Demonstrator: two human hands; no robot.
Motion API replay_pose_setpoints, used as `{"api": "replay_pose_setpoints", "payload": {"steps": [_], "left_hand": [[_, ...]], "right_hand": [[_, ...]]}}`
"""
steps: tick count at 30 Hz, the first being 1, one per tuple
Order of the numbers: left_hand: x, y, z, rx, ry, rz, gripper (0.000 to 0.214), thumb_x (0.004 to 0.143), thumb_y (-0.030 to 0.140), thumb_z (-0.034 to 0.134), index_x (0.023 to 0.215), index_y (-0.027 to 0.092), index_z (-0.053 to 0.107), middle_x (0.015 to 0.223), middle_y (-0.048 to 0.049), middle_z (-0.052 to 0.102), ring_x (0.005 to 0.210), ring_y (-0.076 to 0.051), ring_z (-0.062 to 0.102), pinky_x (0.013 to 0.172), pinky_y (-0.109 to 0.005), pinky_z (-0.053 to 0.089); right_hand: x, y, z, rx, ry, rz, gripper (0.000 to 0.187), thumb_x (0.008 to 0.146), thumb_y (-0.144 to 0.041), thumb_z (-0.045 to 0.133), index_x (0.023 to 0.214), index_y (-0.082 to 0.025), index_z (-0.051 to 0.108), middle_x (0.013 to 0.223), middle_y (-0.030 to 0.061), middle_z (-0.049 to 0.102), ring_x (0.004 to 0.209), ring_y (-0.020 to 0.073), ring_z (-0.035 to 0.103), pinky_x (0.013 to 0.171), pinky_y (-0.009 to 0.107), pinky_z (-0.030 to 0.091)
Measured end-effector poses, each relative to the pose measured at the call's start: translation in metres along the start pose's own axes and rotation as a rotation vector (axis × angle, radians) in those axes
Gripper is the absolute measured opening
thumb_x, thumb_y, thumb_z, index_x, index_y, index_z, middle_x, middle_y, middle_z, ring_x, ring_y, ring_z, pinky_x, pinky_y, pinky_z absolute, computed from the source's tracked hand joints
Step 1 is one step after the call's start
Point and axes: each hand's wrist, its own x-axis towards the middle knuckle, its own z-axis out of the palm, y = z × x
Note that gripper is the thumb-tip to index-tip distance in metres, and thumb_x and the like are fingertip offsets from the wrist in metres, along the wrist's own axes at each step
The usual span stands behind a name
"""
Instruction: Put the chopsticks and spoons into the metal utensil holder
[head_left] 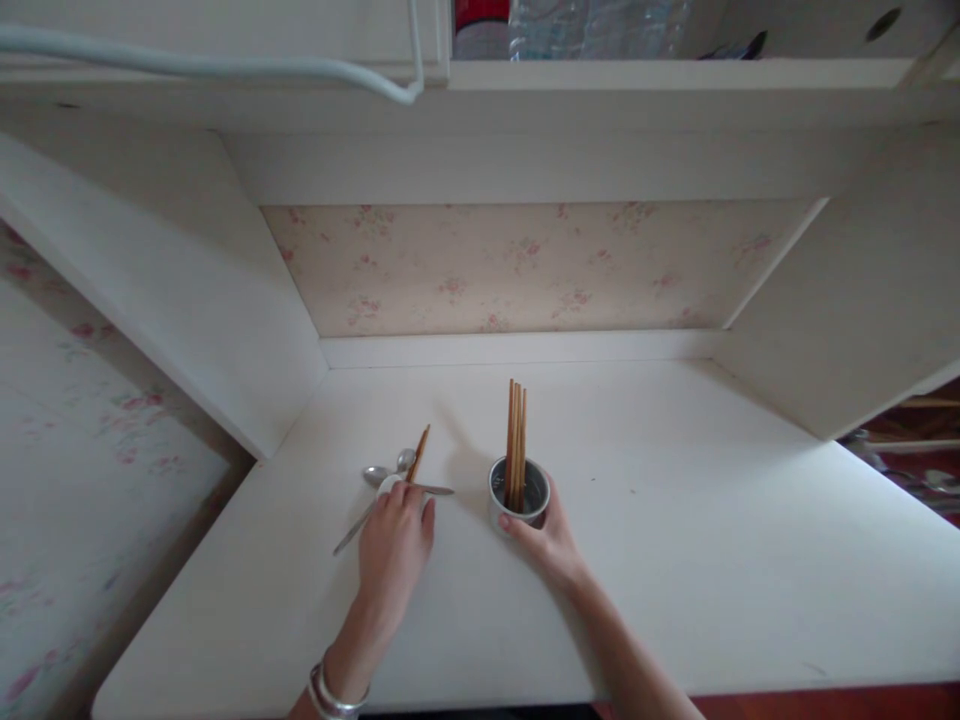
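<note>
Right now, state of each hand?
Left hand: resting on the spoons and loose chopstick, grip cannot be told.
Right hand: closed around the metal cup holding chopsticks.

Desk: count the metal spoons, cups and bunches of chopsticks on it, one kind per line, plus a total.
metal spoons: 2, lying by the left hand
cup: 1, held by the right hand
bunches of chopsticks: 2, one standing in the cup, one lying by the spoons
total: 5
</note>
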Motion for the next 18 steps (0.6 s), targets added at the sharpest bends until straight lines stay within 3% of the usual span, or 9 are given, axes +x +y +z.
{"api": "replay_pose_setpoints", "payload": {"steps": [6, 13, 18], "left_hand": [[-0.004, -0.009, 0.001, 0.236, -0.049, -0.087, 0.03, 0.094, 0.024, 0.039, 0.094, 0.013, 0.067, 0.092, -0.0125, 0.062, 0.085, -0.026, 0.061, 0.071, -0.035, 0.047], [-0.005, -0.002, 0.009, 0.241, -0.105, -0.052, 0.035, 0.093, 0.017, 0.035, 0.093, 0.009, 0.069, 0.091, -0.0153, 0.064, 0.086, -0.027, 0.063, 0.075, -0.038, 0.047], [-0.006, 0.016, 0.008, 0.139, -0.209, 0.015, 0.035, 0.092, 0.014, 0.035, 0.091, 0.007, 0.069, 0.093, -0.0174, 0.067, 0.089, -0.029, 0.066, 0.075, -0.037, 0.048]], "right_hand": [[0.0, 0.0, 0.001, -0.008, 0.008, 0.0, 0.075, 0.07, -0.037, 0.082, 0.134, -0.028, 0.043, 0.131, 0.0088, 0.06, 0.122, 0.0296, 0.054, 0.107, 0.051, 0.037], [-0.001, -0.001, -0.001, -0.016, 0.001, -0.008, 0.075, 0.068, -0.038, 0.082, 0.133, -0.028, 0.044, 0.129, 0.0087, 0.061, 0.121, 0.0299, 0.055, 0.106, 0.051, 0.039], [-0.002, -0.002, 0.0, -0.034, 0.003, -0.039, 0.074, 0.07, -0.038, 0.082, 0.133, -0.027, 0.045, 0.129, 0.008, 0.061, 0.121, 0.0291, 0.055, 0.107, 0.05, 0.038]]}}
